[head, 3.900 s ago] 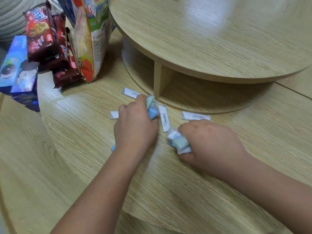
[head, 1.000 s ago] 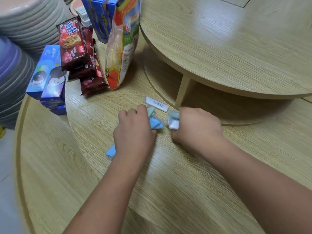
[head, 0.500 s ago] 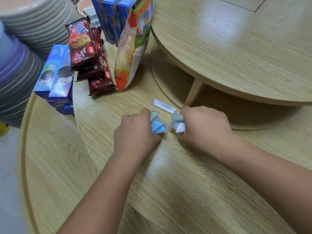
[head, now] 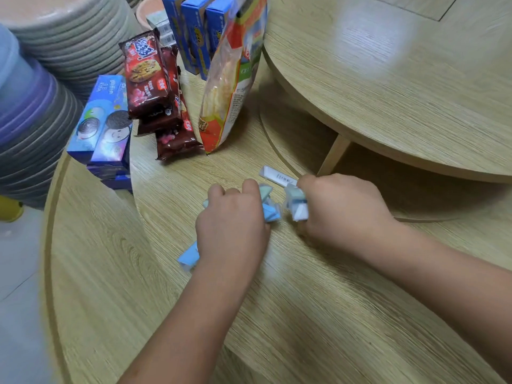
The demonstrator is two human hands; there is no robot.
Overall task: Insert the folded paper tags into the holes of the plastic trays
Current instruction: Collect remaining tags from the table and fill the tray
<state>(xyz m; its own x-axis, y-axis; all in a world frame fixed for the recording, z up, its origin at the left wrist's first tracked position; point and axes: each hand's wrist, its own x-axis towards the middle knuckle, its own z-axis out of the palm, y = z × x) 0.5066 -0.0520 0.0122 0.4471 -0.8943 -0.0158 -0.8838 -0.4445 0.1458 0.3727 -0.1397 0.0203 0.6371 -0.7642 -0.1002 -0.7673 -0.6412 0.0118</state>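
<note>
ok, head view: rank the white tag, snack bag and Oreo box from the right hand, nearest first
1. white tag: lies just beyond the right hand, beside its knuckles; that hand grips a bundle.
2. snack bag: stands farther back, to the left.
3. Oreo box: farthest, at the far left.
</note>
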